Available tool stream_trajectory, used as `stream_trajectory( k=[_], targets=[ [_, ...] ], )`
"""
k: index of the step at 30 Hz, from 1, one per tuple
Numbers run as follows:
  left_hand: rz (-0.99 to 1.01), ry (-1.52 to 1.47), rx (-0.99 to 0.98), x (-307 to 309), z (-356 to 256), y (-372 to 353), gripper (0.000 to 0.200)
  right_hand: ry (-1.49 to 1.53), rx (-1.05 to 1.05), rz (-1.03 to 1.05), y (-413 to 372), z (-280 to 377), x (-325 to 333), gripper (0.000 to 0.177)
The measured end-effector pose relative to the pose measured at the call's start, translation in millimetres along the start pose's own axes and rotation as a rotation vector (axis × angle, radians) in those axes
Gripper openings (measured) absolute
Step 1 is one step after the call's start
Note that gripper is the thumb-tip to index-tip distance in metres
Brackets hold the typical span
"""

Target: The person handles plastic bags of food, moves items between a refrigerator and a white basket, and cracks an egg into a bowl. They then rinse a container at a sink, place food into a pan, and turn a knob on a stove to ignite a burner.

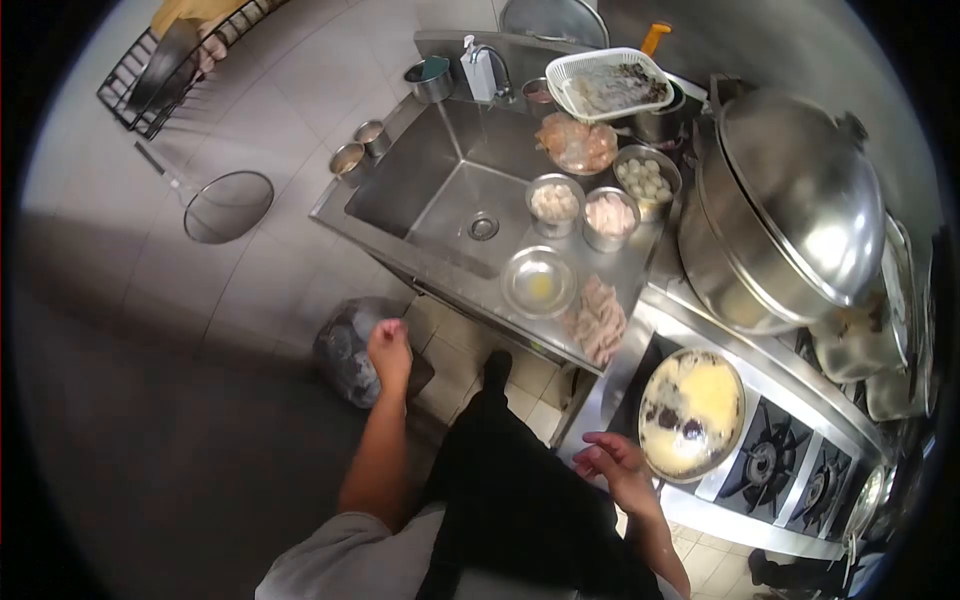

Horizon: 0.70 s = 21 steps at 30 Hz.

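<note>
Dark apron point(520, 490) hangs at six o'clock; bare floor point(150, 430) lies open toward nine. Left hand point(388, 350), loosely fisted, hovers above the bin bag point(338, 348). Right hand point(615, 465), fingers half-curled and empty, sits just beside the pan point(641, 415), at its seven-o'clock rim.

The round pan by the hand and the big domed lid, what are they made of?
The pan beside the right hand looks like dull metal, its grey rim showing around yellow food. The domed lid looks like polished steel: silvery, with bright reflections. Exact metals I cannot tell.
</note>
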<state>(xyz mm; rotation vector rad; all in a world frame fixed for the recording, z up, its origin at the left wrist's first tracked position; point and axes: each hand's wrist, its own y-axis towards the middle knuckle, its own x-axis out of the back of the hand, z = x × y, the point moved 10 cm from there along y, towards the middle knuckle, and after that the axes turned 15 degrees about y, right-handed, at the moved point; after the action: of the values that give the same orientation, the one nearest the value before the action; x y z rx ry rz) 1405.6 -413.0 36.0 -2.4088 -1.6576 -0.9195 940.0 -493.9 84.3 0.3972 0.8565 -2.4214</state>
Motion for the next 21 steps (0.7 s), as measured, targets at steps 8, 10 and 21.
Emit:
stream_trajectory(
  k=[8,10,21],
  targets=[
    [0.388,-0.069,-0.187,-237.9,-84.4,263.2,0.014,-0.125,-0.083,-0.346,205.3,17.3,-18.0,0.053],
    [0.463,-0.183,-0.188,-302.9,-94.9,312.9,0.019,-0.060,-0.125,-0.451,237.3,17.5,-16.2,0.050],
    [0.551,-0.086,-0.073,-478.2,-94.4,462.8,0.030,-0.173,-0.171,-0.718,277.5,16.9,-18.6,0.032]
  ],
)
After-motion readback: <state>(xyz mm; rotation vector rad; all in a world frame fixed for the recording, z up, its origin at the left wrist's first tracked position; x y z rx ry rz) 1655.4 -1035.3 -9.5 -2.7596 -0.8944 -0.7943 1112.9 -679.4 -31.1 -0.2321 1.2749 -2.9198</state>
